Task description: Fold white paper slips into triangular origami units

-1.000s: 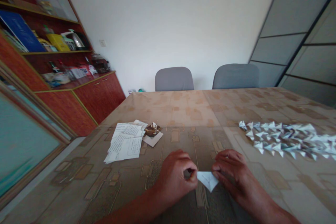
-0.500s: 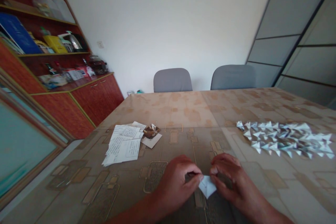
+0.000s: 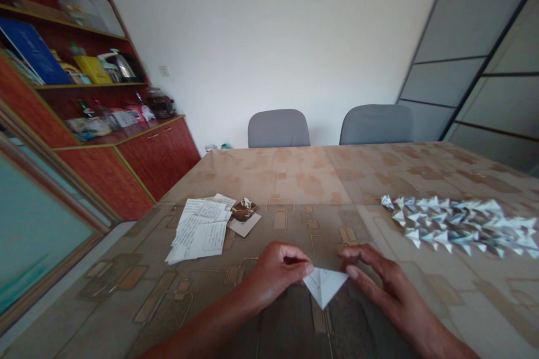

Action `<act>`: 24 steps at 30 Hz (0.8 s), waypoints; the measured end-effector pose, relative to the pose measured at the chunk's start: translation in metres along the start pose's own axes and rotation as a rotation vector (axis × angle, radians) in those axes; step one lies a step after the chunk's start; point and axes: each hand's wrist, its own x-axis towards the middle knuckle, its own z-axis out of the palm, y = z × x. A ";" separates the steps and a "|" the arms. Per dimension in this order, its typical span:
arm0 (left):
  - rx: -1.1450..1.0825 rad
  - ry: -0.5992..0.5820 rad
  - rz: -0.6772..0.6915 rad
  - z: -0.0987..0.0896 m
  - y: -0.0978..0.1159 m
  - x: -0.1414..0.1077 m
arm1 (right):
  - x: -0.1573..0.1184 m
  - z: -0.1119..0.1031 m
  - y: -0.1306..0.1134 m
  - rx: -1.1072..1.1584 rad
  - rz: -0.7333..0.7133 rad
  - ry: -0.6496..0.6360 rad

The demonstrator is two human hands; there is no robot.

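Note:
A small white piece of folded paper point(image 3: 323, 286), shaped like a triangle with its point downward and a crease down its middle, is held up above the near part of the table. My left hand point(image 3: 281, 269) pinches its upper left corner between thumb and fingers. At the opposite corner, my right hand point(image 3: 381, 280) has its thumb touching or just beside the paper's tip, the index finger apart from the thumb. Farther right lie several rows of folded paper pieces point(image 3: 458, 224) with pointed ends.
To the left is a fanned stack of printed paper sheets point(image 3: 200, 230), beside a brown patterned paper piece point(image 3: 244, 209) and a plain pale one point(image 3: 245, 226). The patterned tablecloth point(image 3: 286, 179) covers the table. Two grey chairs point(image 3: 278, 128) stand behind it. A red-brown cabinet point(image 3: 147, 162) is at left.
The folded paper now shows as a wider triangle. My left hand has shifted slightly left with it, and my right hand has loosened, its fingers spreading from the right corner.

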 end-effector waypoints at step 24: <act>0.098 -0.017 0.054 0.002 -0.005 0.002 | -0.007 0.016 -0.004 0.020 -0.120 -0.282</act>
